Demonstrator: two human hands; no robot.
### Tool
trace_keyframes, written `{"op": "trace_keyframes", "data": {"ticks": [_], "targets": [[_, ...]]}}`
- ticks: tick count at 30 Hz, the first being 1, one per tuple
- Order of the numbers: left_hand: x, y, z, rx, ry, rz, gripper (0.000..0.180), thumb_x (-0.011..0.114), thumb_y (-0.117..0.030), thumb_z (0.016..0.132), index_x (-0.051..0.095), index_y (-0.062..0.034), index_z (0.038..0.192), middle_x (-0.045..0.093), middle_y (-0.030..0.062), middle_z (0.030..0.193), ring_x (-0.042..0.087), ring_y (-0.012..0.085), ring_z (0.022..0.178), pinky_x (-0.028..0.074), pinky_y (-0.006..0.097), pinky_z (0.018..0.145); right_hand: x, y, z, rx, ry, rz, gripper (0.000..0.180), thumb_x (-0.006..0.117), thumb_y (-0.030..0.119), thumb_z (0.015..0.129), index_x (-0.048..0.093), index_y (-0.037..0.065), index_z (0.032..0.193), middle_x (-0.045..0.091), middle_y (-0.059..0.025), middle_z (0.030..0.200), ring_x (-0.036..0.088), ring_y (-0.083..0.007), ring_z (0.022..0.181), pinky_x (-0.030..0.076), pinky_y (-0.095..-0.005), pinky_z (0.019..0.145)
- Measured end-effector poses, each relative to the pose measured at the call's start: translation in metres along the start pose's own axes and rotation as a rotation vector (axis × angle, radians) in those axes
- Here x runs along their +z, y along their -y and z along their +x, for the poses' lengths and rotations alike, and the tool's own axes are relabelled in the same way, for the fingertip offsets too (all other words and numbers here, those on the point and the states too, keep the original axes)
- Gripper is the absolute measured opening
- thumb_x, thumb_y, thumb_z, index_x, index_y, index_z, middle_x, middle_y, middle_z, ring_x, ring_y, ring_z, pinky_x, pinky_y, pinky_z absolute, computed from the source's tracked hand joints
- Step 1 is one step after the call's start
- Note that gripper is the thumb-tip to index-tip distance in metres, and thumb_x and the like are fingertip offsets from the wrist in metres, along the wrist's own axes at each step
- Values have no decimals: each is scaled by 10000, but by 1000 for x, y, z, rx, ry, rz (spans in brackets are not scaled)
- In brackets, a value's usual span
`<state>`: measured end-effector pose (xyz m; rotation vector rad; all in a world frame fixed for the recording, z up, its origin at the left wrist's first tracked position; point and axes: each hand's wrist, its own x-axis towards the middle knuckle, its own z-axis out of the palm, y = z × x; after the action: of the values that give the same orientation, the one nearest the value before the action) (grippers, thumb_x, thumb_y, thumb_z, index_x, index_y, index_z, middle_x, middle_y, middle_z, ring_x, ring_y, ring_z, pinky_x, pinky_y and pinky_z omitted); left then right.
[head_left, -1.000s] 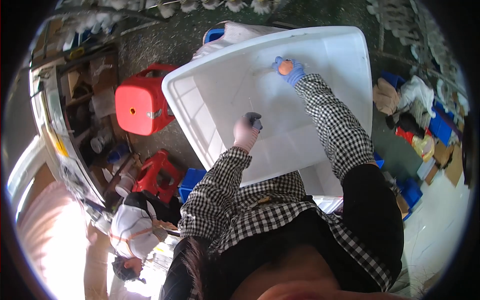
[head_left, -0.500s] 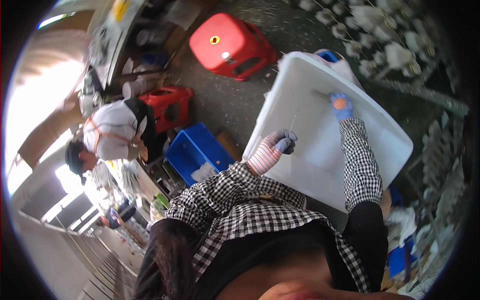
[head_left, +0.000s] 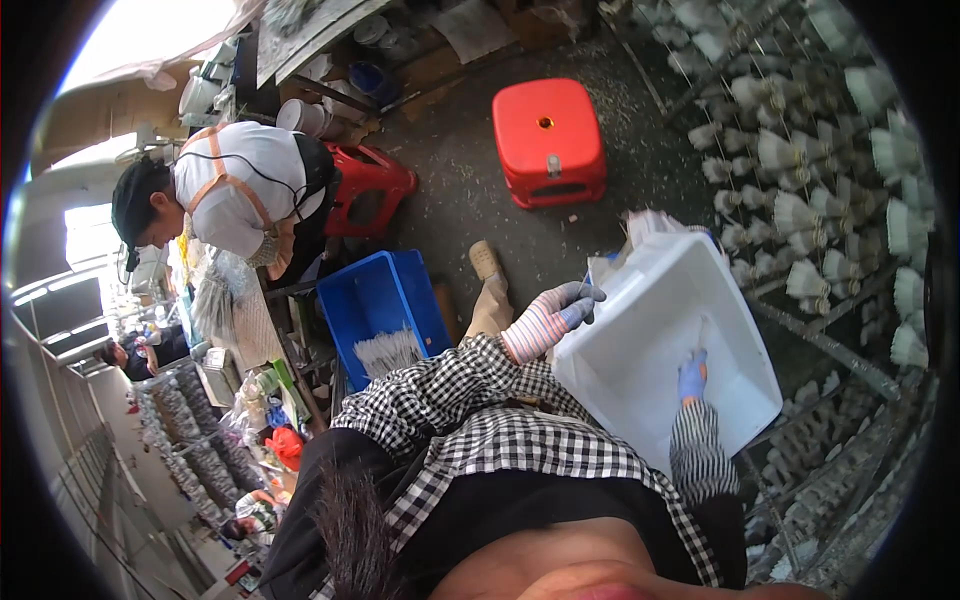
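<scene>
My left hand (head_left: 556, 318), in a striped glove with grey fingertips, is closed in a pinch beside the left rim of a white plastic tub (head_left: 640, 395). A thin stick shows faintly at its fingertips. My right hand (head_left: 692, 376), in a blue glove, reaches down inside the tub near its floor. Its fingers look closed, and a thin pale streak (head_left: 704, 332) lies just beyond them; what they hold is too small to make out.
A red stool (head_left: 547, 135) stands ahead. At the left are a blue crate (head_left: 385, 310) holding white bristly bundles and a co-worker (head_left: 235, 185) bending beside another red stool (head_left: 365, 190). Racks of pale, fan-shaped pieces (head_left: 790, 150) fill the right side.
The view has swung, so the tub appears lower and further right. My right hand has moved from near the tub's far wall down toward its floor. My left hand stays pinched.
</scene>
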<state>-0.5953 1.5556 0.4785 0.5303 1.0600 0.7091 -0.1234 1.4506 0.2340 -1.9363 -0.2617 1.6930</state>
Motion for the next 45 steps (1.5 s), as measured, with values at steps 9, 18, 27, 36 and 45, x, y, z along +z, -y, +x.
{"op": "trace_keyframes", "data": {"ticks": [9,18,27,36,45], "targets": [[-119,-104,-19,191,237,-167,304,574,-160,936,570,-11,1201,638,48,1052,576,108,995,463,279,908,357,150,-268,-614,-19,-389,406,462,253,966,381,19,1288,534,-92,1017,585,-149,728,511,-261,581],[-266,-221,-85,400,128,-323,181,626,-73,885,655,-44,1061,667,38,998,588,87,967,464,251,871,590,211,-323,-37,720,-75,209,506,272,959,483,86,1051,361,25,617,381,-80,522,375,-245,480],[-337,-229,-127,368,-238,-421,320,606,-204,920,589,19,1149,650,52,928,596,88,810,461,178,686,680,236,-332,-237,823,-461,305,484,246,950,497,11,1145,411,11,614,419,-82,522,385,-237,502],[-389,-222,-147,512,-301,-648,369,588,-192,934,529,7,1239,625,56,987,593,104,822,480,191,645,749,234,-328,-587,935,-750,311,488,258,955,531,32,1164,577,-18,866,545,-88,738,473,-255,702],[-382,-257,-102,413,-298,-279,423,560,-242,946,472,-12,1290,597,41,1075,535,103,991,436,244,850,797,238,-291,-682,858,-1186,326,461,258,948,514,70,1209,644,-144,917,635,-319,792,500,-396,704]]}}
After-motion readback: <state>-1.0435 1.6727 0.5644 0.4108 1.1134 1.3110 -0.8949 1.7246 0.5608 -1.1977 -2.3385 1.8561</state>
